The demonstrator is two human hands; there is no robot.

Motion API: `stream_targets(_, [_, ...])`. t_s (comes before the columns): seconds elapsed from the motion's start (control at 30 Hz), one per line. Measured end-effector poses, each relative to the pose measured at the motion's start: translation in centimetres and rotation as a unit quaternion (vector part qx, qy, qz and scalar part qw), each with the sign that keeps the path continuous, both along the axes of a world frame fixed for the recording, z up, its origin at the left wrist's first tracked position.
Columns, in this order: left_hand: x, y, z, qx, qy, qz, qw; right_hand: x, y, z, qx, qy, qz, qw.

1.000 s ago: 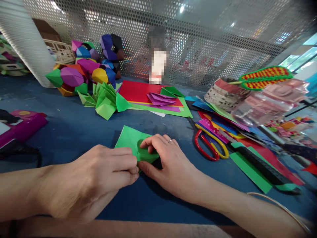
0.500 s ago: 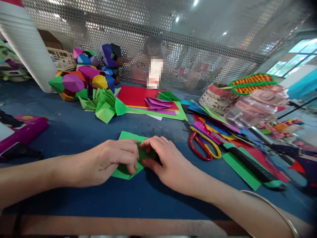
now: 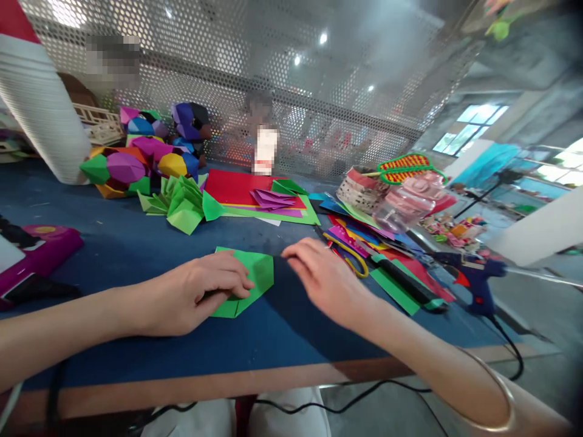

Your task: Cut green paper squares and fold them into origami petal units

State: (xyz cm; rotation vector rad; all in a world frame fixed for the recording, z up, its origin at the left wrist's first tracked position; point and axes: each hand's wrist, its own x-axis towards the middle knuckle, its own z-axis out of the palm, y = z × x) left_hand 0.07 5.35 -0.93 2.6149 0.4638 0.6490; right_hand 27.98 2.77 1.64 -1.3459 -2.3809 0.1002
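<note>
Pressing my left hand (image 3: 195,292) flat on a folded green paper sheet (image 3: 248,285) lying creased on the blue worktop (image 3: 136,243); right hand (image 3: 325,279) open, just beside its right edge, holding nothing.

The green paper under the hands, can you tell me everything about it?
The green paper is one bright green sheet, thin and smooth, already folded so its near end comes to a point and flaps overlap. It lies flat on the blue table, close to the front edge. The left hand rests on it, fingertips pressing its left part. The right hand hovers just right of it, apparently not touching.
</note>
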Motion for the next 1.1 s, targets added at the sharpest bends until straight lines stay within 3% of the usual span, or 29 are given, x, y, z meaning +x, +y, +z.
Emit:
stream_targets(0.07, [0.0,0.1,0.1,-0.002,-0.006,0.0,1.0,2.8,0.3,0.4,0.031,-0.046,-0.087,0.995])
stream_targets(0.17, [-0.2,0.2,0.1,0.001,-0.022,-0.009,1.0,6.9,1.0,0.3,0.0,-0.102,-0.197,0.975])
stream_targets(0.27, [-0.4,0.4,0.0,0.005,-0.031,-0.026,0.999,9.1,1.6,-0.2,-0.032,-0.099,-0.214,0.971])
stream_targets(0.4, [-0.7,0.7,-0.3,0.007,-0.026,-0.041,0.999,9.3,2.3,-0.3,-0.075,-0.081,-0.198,0.974])
stream_targets(0.53, [-0.9,0.9,-0.6,-0.007,-0.032,-0.051,0.998,7.3,2.1,0.0,-0.09,-0.049,-0.186,0.977])
stream_targets(0.67, [-0.9,0.8,-0.4,-0.012,-0.031,-0.058,0.998,3.0,-0.1,0.5,-0.117,0.041,-0.113,0.986])
stream_targets(0.73, [-0.9,0.6,-0.1,-0.013,-0.021,-0.058,0.998,0.3,-1.4,0.8,-0.187,0.232,-0.044,0.954])
stream_targets(0.8, [-0.9,0.4,0.1,-0.011,-0.01,-0.058,0.998,-2.2,-2.3,1.0,-0.227,0.332,0.004,0.916])
stream_targets(0.97, [-0.9,0.0,0.4,0.011,-0.006,-0.04,0.999,-5.7,-2.1,0.3,-0.306,0.435,0.088,0.842])
stream_targets(1.1, [-0.9,-0.1,0.4,-0.002,0.022,-0.013,1.0,-6.5,-1.3,-0.5,-0.299,0.476,0.103,0.821])
